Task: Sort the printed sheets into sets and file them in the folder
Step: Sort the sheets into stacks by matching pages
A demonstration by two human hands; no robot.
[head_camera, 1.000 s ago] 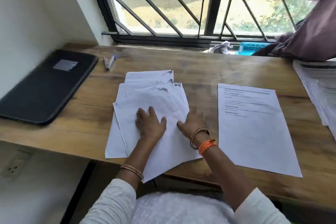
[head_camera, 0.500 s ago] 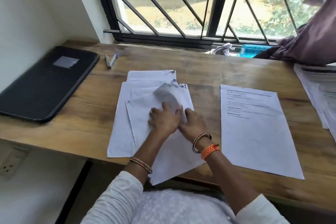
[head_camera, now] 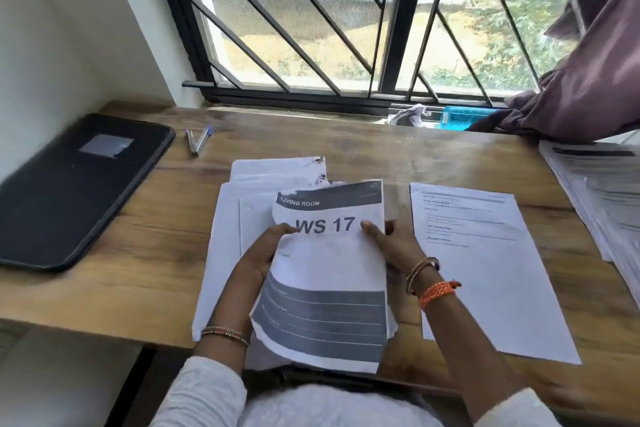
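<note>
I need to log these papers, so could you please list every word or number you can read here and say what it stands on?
"LIVING ROOM": dark header band of the held sheet, gripped by the left hand and the right hand.
"WS 17": large print below that band.
Sheet on the desk: print too small to read.
Stack at the right edge: blurred.
Black folder: grey label, nothing legible.

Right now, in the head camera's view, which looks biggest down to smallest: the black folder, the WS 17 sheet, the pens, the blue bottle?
1. Black folder and WS 17 sheet: alike, and the held sheet is nearer the camera, so unranked.
2. Blue bottle, partly hidden by the curtain.
3. Pens, close to the bottle.
</note>
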